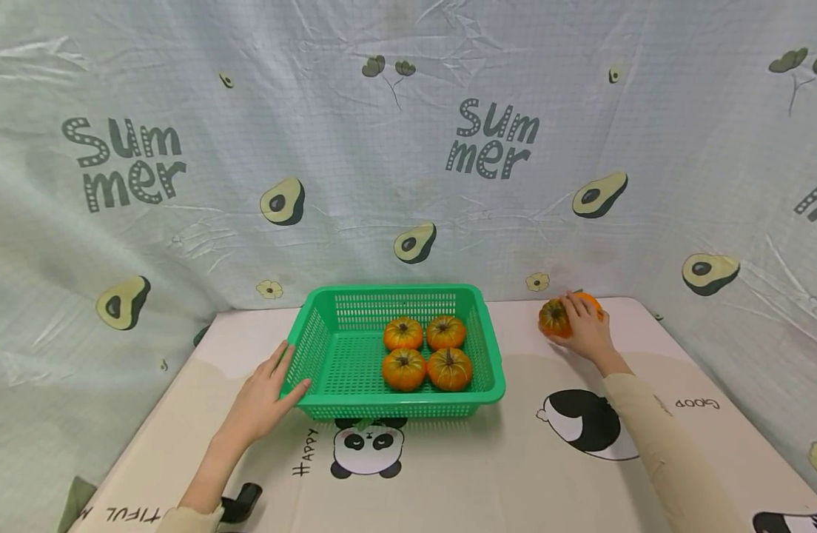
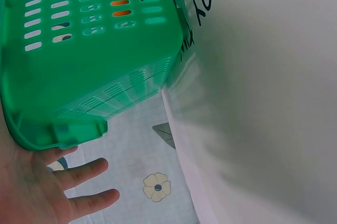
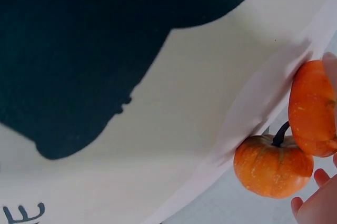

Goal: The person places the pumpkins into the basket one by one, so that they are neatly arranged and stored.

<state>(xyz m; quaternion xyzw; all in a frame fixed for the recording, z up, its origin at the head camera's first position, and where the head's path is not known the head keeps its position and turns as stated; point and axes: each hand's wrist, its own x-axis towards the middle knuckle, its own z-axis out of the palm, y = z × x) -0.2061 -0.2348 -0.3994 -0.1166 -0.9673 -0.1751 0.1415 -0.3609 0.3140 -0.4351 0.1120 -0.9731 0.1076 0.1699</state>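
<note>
A green plastic basket [image 1: 391, 400] stands on the table with several small orange pumpkins [image 1: 404, 369] in its right half. My left hand [image 1: 262, 396] touches the basket's left rim, fingers straight and spread; in the left wrist view its fingers [image 2: 87, 174] reach past the rim's corner. At the table's back right, my right hand [image 1: 584, 329] grips a small pumpkin [image 1: 553, 318] between thumb and fingers. Another pumpkin [image 1: 591, 302] lies right behind that hand, partly covered by it. In the right wrist view the held pumpkin [image 3: 313, 110] is beside the other pumpkin [image 3: 271, 168], whose dark stem shows.
A pale tablecloth [image 1: 448, 481] with printed animals and words covers the table. Behind it hangs a light curtain [image 1: 355, 148] printed with avocados, close to the table's back edge. The basket's left half shows its bare slotted floor [image 1: 351, 366].
</note>
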